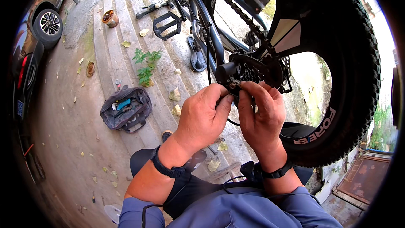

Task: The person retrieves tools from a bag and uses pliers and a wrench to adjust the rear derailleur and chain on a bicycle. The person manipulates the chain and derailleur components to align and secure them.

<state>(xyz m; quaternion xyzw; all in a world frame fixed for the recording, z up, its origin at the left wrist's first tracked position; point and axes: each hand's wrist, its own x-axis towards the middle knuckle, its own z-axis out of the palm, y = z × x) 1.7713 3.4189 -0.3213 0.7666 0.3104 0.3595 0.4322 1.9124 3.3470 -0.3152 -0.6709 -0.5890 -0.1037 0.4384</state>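
Observation:
My left hand (pixel 202 118) and my right hand (pixel 261 118) meet at the rear derailleur (pixel 232 84) of a bicycle, thumbs and fingertips pinched on a small dark fitting there; its finer detail is partly hidden by them. Just above and right are the cassette (pixel 247 72) and a round dark disc. The chain (pixel 253 25) runs up from there along the dark frame (pixel 215 42). A black cable loops down behind my fingers. The fat black tire (pixel 350 84) with its spoked rim fills the right side.
An open tool bag (pixel 122 120) lies at left on long concrete steps (pixel 109 42), with a small plant (pixel 145 67) and a pot (pixel 109 17) beyond. A parked car (pixel 31 59) lines the left edge. A pedal (pixel 166 25) hangs above; a rusty panel (pixel 363 177) is at lower right.

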